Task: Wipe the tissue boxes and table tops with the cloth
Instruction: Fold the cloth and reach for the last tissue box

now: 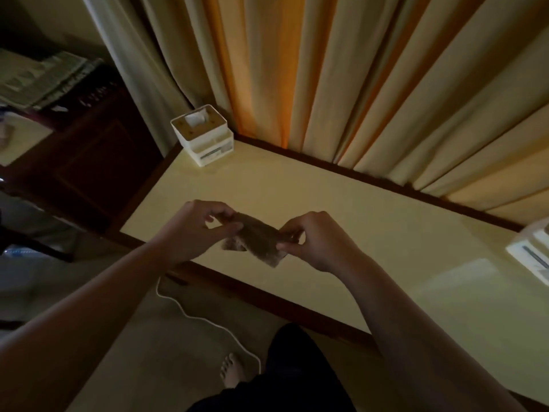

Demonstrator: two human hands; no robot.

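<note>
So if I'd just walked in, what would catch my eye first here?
Probably the two hands in the middle, the left hand and right hand pinching a small brownish cloth stretched between them above the pale yellow table top. Next, the white tissue box standing at the table's far left corner, against the tall cream and orange curtains.

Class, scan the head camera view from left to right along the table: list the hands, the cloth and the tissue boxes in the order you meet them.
White tissue box at the table's far corner → left hand → cloth → right hand → second tissue box at the right edge.
</note>
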